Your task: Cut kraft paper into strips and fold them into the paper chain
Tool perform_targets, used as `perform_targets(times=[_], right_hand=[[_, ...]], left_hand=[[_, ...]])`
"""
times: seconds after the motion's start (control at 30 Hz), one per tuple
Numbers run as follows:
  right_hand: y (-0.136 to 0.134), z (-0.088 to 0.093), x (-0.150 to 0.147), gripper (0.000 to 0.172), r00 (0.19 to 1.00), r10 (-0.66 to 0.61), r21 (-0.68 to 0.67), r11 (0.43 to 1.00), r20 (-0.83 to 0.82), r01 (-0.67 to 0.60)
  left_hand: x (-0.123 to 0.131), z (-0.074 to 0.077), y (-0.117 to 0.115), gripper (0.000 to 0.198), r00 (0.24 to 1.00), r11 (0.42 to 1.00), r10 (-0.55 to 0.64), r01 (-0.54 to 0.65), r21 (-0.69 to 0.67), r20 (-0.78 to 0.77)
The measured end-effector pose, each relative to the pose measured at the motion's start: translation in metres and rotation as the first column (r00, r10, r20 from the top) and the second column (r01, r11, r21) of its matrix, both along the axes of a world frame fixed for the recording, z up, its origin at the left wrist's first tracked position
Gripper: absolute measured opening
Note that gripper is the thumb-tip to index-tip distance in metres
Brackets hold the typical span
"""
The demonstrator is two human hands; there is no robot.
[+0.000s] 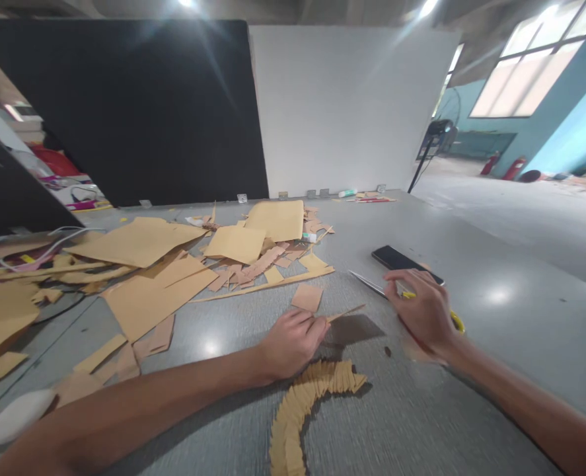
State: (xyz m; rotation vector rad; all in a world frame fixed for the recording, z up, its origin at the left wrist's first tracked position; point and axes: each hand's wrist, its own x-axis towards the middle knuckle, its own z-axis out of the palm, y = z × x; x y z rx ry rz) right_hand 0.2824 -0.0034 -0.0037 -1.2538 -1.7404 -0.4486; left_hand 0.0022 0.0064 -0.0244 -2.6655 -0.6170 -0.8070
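My left hand [293,340] is closed in a pinch on a thin cardboard strip [346,312] held edge-on just above the grey table [471,370]. My right hand [421,311] rests over yellow-handled scissors [372,284], fingers curled round the handle [455,320], blades pointing left and away. A curved row of small folded cardboard pieces [305,403] lies just below my left hand. A small square of cardboard [307,297] lies beyond it.
A black phone [405,263] lies past the scissors. Cardboard sheets and offcuts [174,264] are heaped across the left and middle of the table. Black [124,106] and white [342,106] panels stand at the far edge. Open floor lies to the right.
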Motion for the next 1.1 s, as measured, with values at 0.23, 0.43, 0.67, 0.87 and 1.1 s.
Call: perform_targets(times=[0.23, 0.43, 0.67, 0.87, 1.1], right_hand=[[-0.022, 0.0, -0.025, 0.024, 0.855, 0.451, -0.17, 0.892, 0.257, -0.419], [-0.031, -0.003, -0.038, 0.024, 0.727, 0.383, -0.126, 0.915, 0.57, -0.383], [-0.044, -0.005, -0.053, 0.02, 0.673, 0.333, -0.143, 0.936, 0.66, -0.323], [-0.042, -0.005, -0.051, 0.016, 0.724, 0.332, -0.125, 0.937, 0.604, -0.326], [-0.041, 0.011, -0.026, 0.018, 0.818, 0.337, -0.004, 0.925, 0.467, -0.379]], left_hand=[[-0.001, 0.001, 0.002, 0.022, 1.0, 0.999, -0.015, 0.015, -0.039, -0.018], [-0.004, 0.009, -0.003, 0.037, 0.991, 0.991, -0.117, 0.121, 0.058, -0.063], [-0.002, 0.006, -0.007, 0.024, 0.986, 0.981, -0.165, 0.167, 0.098, -0.027], [0.002, 0.007, -0.007, 0.02, 0.989, 0.992, -0.123, 0.122, 0.016, 0.083], [0.002, -0.002, 0.001, 0.014, 0.972, 1.0, -0.021, 0.024, -0.009, 0.236]])
